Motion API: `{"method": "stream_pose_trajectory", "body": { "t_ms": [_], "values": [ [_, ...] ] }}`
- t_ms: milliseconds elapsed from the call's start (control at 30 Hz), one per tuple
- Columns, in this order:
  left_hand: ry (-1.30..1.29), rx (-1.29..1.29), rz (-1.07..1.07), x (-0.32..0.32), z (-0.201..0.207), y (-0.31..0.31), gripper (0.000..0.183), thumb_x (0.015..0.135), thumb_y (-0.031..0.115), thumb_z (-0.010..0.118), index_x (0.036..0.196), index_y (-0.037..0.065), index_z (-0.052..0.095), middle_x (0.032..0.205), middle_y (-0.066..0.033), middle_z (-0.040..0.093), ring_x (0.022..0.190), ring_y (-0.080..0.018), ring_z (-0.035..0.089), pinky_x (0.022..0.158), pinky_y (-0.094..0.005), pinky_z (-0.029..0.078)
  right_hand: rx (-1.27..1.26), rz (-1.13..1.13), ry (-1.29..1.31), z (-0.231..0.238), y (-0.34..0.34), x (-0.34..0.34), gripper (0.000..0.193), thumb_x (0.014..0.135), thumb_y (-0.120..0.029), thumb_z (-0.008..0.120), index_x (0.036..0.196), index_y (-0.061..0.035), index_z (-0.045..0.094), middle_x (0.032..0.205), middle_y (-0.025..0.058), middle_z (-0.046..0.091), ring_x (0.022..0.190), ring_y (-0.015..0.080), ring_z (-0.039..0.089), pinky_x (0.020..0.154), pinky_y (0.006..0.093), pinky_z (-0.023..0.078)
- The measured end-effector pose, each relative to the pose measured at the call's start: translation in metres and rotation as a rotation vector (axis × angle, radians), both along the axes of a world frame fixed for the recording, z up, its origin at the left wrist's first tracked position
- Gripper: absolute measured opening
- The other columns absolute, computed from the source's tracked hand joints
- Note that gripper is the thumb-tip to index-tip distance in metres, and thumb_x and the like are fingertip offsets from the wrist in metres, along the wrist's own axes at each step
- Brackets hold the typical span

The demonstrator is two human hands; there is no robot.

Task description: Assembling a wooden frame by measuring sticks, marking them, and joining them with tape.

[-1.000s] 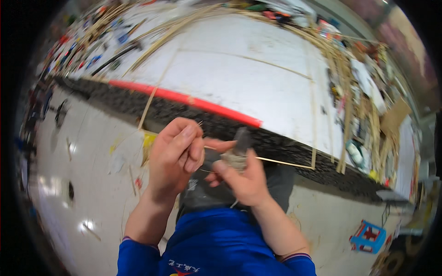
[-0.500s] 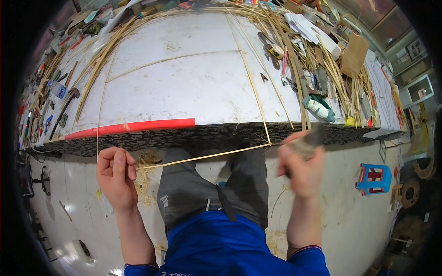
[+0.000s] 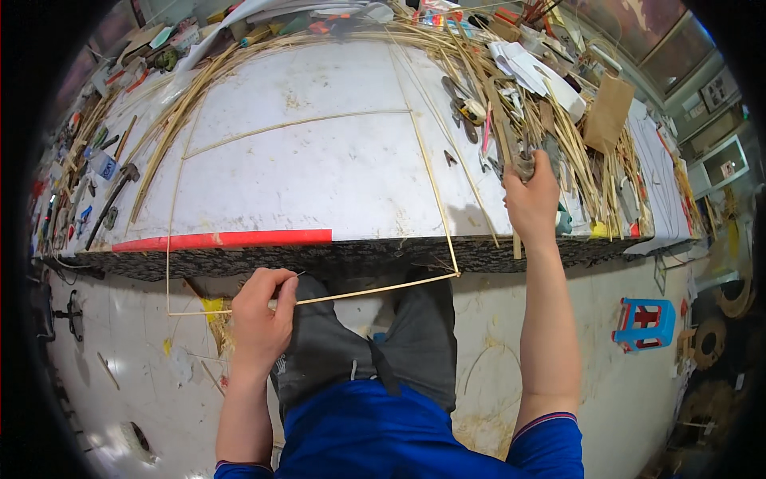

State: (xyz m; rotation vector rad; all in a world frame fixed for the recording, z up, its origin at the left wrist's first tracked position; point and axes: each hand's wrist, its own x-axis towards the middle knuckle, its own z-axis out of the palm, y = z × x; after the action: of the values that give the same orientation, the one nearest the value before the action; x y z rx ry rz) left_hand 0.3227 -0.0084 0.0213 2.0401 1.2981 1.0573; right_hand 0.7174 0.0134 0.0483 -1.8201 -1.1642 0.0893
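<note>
A thin frame of pale bamboo strips lies partly on the white table, its near bar (image 3: 375, 289) sticking out over my lap. My left hand (image 3: 262, 319) is closed on that near bar toward its left end, and a short thin tip pokes out beside the thumb. Tied corners show at the right, where a fine loose end sticks up. At the table's right side my right hand (image 3: 533, 199) is closed around a tool with a greyish grip (image 3: 523, 166). Fingers and nearby clutter hide most of that tool, so its kind is unclear.
Long bamboo strips (image 3: 171, 128) are heaped along the table's left, and more lie at the right among pliers (image 3: 467, 104) and papers (image 3: 542, 76). A hammer (image 3: 120, 188) rests at the left. On the floor at the right stands a blue stool (image 3: 643, 325).
My right hand has moved forward from above my lap to the table's right side with the tool. My left hand has shifted rightward along the near bar, uncovering its left corner.
</note>
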Motion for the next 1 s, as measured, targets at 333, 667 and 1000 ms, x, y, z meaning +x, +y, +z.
{"method": "stream_pose_trajectory", "body": {
  "t_ms": [333, 667, 1000],
  "values": [
    [0.307, 0.246, 0.011, 0.019, -0.010, 0.013, 0.008, 0.087, 0.009, 0.070, 0.093, 0.003, 0.068, 0.093, -0.0113, 0.067, 0.085, -0.0310, 0.065, 0.076, -0.0417, 0.051, -0.025, 0.021, -0.338, -0.007, 0.010, 0.013, 0.026, 0.087, -0.011, 0.067, 0.110, -0.0010, 0.059, 0.098, 0.0206, 0.066, 0.093, 0.0400, 0.065, 0.078, 0.0457, 0.051],
    [0.262, -0.011, -0.508, 0.125, -0.028, 0.019, 0.021, 0.089, 0.016, 0.067, 0.105, 0.003, 0.066, 0.105, -0.0146, 0.066, 0.094, -0.0346, 0.066, 0.081, -0.0421, 0.054, -0.049, 0.030, -0.150, -0.008, -0.066, -0.001, 0.027, 0.092, -0.012, 0.069, 0.114, -0.0025, 0.059, 0.091, 0.0174, 0.068, 0.075, 0.0295, 0.065, 0.071, 0.0365, 0.051],
    [0.236, -0.216, -0.594, 0.169, -0.044, 0.026, 0.029, 0.096, 0.018, 0.056, 0.119, 0.001, 0.064, 0.118, -0.0193, 0.065, 0.108, -0.0382, 0.063, 0.094, -0.0444, 0.051, -0.015, 0.020, -0.064, -0.020, -0.050, 0.030, 0.024, 0.092, -0.011, 0.068, 0.113, -0.0031, 0.060, 0.084, 0.0155, 0.068, 0.068, 0.0232, 0.063, 0.067, 0.0347, 0.050]
  ]
}}
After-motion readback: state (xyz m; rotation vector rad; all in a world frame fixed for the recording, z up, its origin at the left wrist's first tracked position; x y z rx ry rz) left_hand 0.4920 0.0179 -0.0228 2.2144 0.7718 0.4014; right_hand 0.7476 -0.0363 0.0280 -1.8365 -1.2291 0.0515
